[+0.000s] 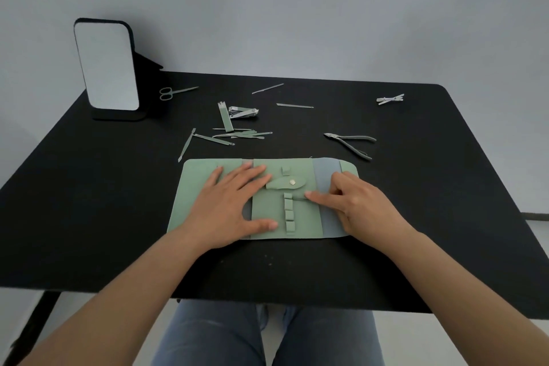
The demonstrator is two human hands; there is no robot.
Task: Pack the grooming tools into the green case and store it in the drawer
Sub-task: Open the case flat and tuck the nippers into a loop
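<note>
Head view: scissors (170, 92), nippers (350, 143), mirror (107, 67) lie beyond green case (202, 181).

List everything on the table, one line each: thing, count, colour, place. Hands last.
case: one, green, open flat at the table's near middle
mirror: one, black frame, standing far left
scissors: one, grey-green, right of the mirror
nail clipper: one, silver, behind the case
nippers: one, grey handles, right behind the case
slim tools: a heap, green and silver, count unclear, behind the case
files: two thin ones, far middle
clip-like tool: one, pale, far right
table: one, black
left hand: flat on the case
right hand: fingers curled at the case's loops
</note>
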